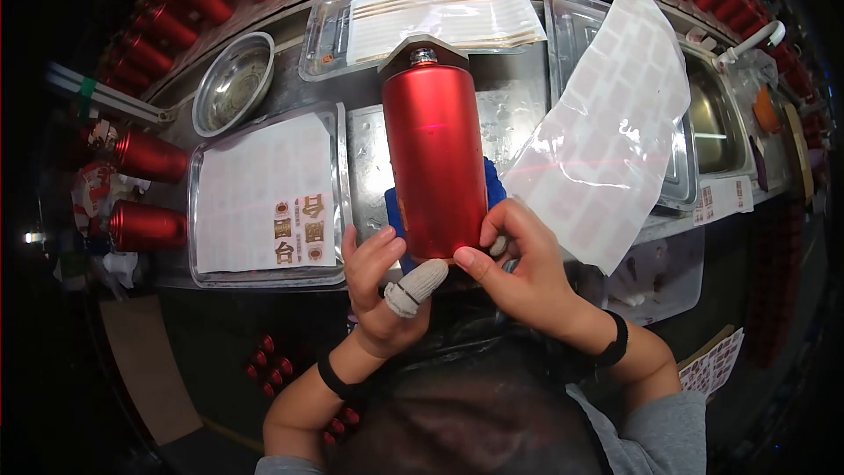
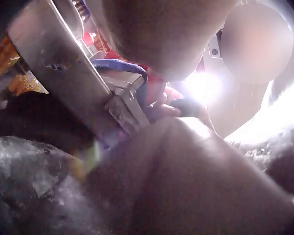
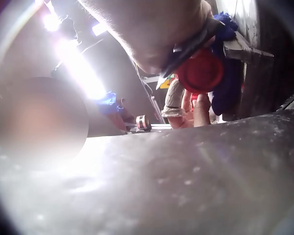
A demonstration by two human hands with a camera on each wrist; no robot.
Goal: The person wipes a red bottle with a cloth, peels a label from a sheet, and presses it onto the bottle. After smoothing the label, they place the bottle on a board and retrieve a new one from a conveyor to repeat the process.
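Note:
A glossy red bottle (image 1: 435, 158) lies with its silver neck pointing away, over a blue cloth (image 1: 494, 183). The left hand (image 1: 387, 290), a pale fabric cover on its thumb, is at the bottle's lower left end with its fingers loosely spread. At the lower right end, the right hand (image 1: 523, 268) has its thumb and fingertips on the bottle's base edge. In the right wrist view the round red base (image 3: 201, 71) shows near the covered thumb (image 3: 174, 100). The left wrist view hides most of the contact.
On the left is a tray (image 1: 341, 202) with a sheet of brown decals, beside a metal bowl (image 1: 202, 92). Another tray (image 1: 308, 44) holds striped sheets at the back. A large clear sheet (image 1: 615, 114) hangs over the right side, near a sink (image 1: 714, 105). Red bottles line the far edge.

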